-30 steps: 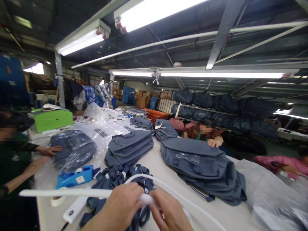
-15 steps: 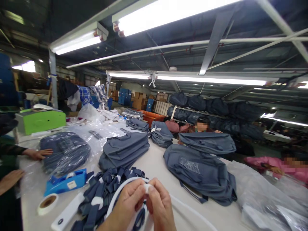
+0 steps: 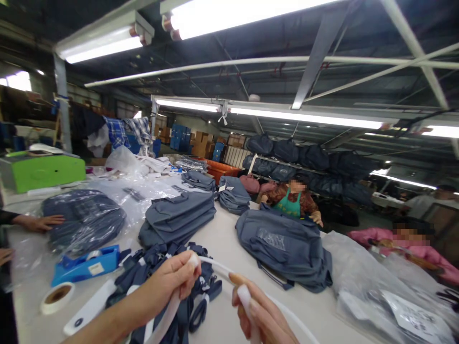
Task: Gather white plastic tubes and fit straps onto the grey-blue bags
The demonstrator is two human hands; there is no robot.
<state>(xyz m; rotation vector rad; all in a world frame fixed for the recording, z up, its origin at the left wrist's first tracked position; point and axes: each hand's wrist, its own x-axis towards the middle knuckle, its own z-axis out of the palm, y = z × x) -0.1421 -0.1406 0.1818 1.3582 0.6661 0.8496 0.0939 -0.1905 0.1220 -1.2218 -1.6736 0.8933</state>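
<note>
My left hand [image 3: 179, 277] is closed in a pinch on a white flexible strip [image 3: 167, 315], one length dropping below the fist and a thinner-looking length arcing off to the right. A short gap away, my right hand [image 3: 263, 310] grips a white strip end [image 3: 245, 298] between thumb and fingers; whether both hands hold the same strip I cannot tell. Beneath and beside my left hand lies a heap of dark blue webbing straps [image 3: 139, 274], with a small bundled strap [image 3: 204, 306] between the hands.
Grey-blue bags [image 3: 283, 248] lie on the white table, one in clear plastic [image 3: 86, 220] under a co-worker's hand [image 3: 43, 223]. A blue tape dispenser [image 3: 88, 265] and tape roll [image 3: 57, 297] stand left. Plastic bags [image 3: 380, 282] cover the right. A person in a green apron [image 3: 289, 205] stands opposite.
My hands have come apart from a joint pinch on the white strip, the left moving left and the right moving right. The bag in front of the person opposite has gone down, showing the apron.
</note>
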